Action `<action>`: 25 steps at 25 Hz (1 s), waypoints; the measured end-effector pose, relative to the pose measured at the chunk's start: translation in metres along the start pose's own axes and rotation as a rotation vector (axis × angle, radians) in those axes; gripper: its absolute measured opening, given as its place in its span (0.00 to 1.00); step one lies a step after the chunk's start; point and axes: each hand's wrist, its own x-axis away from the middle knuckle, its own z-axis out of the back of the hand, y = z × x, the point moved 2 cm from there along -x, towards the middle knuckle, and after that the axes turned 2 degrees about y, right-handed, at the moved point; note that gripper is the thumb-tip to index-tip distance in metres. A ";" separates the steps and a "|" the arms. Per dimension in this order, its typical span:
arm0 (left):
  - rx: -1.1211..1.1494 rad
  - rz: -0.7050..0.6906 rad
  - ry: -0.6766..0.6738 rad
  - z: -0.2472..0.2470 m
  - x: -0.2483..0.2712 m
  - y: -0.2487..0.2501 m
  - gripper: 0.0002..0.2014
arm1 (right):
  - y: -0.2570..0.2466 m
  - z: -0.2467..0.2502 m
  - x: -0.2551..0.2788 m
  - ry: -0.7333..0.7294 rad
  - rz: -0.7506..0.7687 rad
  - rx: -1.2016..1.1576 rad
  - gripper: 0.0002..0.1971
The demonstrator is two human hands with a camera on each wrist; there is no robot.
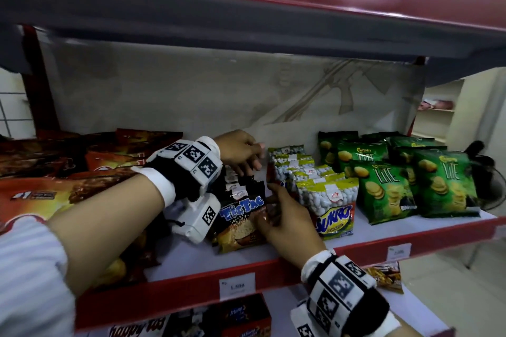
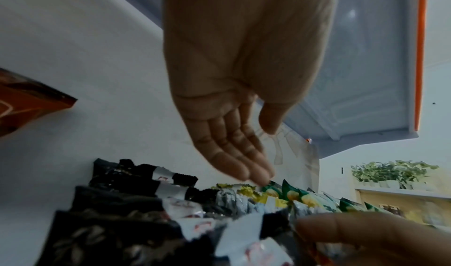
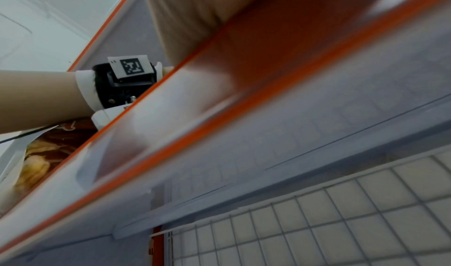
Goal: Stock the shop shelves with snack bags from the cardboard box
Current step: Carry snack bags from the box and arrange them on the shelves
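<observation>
A row of dark Tic Tac bags (image 1: 241,216) stands mid-shelf, its bag tops (image 2: 136,198) showing in the left wrist view. My left hand (image 1: 246,156) reaches over the back of that row. Its fingers (image 2: 234,154) are straight and point down at the rear bag tops, and it holds nothing. My right hand (image 1: 267,206) holds the front Tic Tac bag, thumb on its face and fingers along its right edge, beside the Sukro bags (image 1: 328,200). In the right wrist view the shelf edge (image 3: 219,115) hides my right fingers. No cardboard box is in view.
Green Lite chip bags (image 1: 383,189) fill the shelf's right end and big red-orange bags (image 1: 54,172) the left. The upper shelf (image 1: 246,8) hangs close overhead. The white shelf board (image 1: 246,254) has a red front lip (image 1: 273,271) with a price tag (image 1: 236,286). Boxes (image 1: 241,314) stand on the lower shelf.
</observation>
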 end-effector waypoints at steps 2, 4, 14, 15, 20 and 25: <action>0.046 -0.075 0.009 0.003 -0.001 -0.001 0.14 | 0.000 0.000 0.001 0.033 0.030 0.008 0.31; 0.050 -0.109 0.007 0.002 -0.001 -0.005 0.14 | 0.000 0.000 0.001 0.037 0.036 0.012 0.30; -0.090 -0.143 -0.118 0.000 0.004 0.030 0.12 | 0.000 -0.001 0.001 0.008 0.022 0.017 0.30; -0.158 -0.108 -0.165 -0.001 0.003 0.029 0.11 | 0.001 -0.001 0.001 0.010 0.020 0.003 0.30; -0.488 0.046 -0.328 0.001 -0.003 0.022 0.07 | 0.000 0.000 0.000 -0.013 0.016 -0.022 0.29; -0.834 0.056 -0.311 -0.005 -0.009 0.018 0.17 | 0.005 0.000 -0.001 -0.044 -0.002 -0.030 0.28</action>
